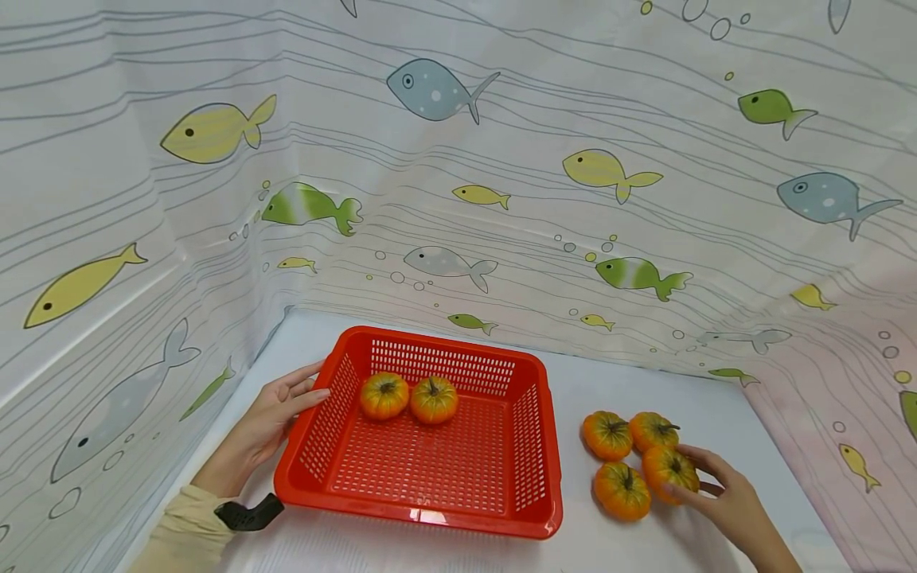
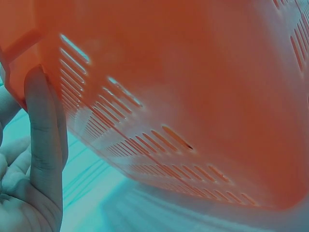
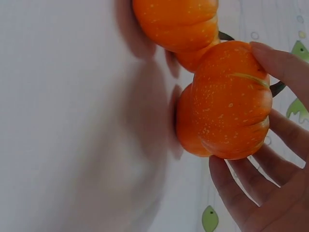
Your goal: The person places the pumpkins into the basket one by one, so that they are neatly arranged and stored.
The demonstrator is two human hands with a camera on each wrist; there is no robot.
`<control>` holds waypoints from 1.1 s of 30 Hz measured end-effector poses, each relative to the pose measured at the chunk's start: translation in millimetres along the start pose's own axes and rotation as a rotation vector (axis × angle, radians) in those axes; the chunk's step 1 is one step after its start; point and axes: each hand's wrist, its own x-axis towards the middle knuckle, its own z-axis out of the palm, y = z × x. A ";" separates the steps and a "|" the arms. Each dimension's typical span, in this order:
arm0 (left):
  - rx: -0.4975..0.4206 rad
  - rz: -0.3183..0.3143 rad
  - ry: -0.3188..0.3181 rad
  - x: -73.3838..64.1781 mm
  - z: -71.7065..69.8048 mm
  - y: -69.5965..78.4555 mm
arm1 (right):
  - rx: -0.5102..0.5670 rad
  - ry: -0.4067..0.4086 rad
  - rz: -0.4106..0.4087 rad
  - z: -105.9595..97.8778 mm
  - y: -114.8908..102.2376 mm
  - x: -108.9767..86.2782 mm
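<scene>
A red plastic basket (image 1: 423, 469) with slotted walls stands in front of me, two small orange pumpkins (image 1: 434, 400) lying inside near its far left corner. My left hand (image 1: 268, 418) holds the basket at its left rim. In the left wrist view, a finger (image 2: 43, 130) lies along the basket's outer wall. To the right of the basket, my right hand (image 1: 723, 497) grips a small pumpkin (image 1: 669, 471) between thumb and fingers. The right wrist view shows this pumpkin (image 3: 231, 106) with fingertips on opposite sides. Three more pumpkins (image 1: 622, 492) sit close beside it on the table.
The white table (image 1: 573, 549) carries the basket and the loose pumpkins. A white curtain (image 1: 530, 239) printed with fish and wavy lines hangs behind and along both sides. A black strap (image 1: 251, 513) is around my left wrist.
</scene>
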 end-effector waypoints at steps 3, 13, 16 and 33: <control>0.000 -0.001 0.002 0.2 -0.1 0.1 | -0.003 0.015 -0.014 -0.7 -4.0 1.2; -0.005 -0.008 0.005 0.2 0.3 1.2 | 0.022 0.056 -0.080 -5.4 -15.7 4.9; -0.007 -0.008 0.004 0.0 0.3 1.1 | 0.020 0.057 -0.072 -5.7 -18.7 6.8; -0.017 -0.003 -0.002 -0.4 0.1 1.0 | 0.036 0.024 -0.127 -7.2 -44.3 21.1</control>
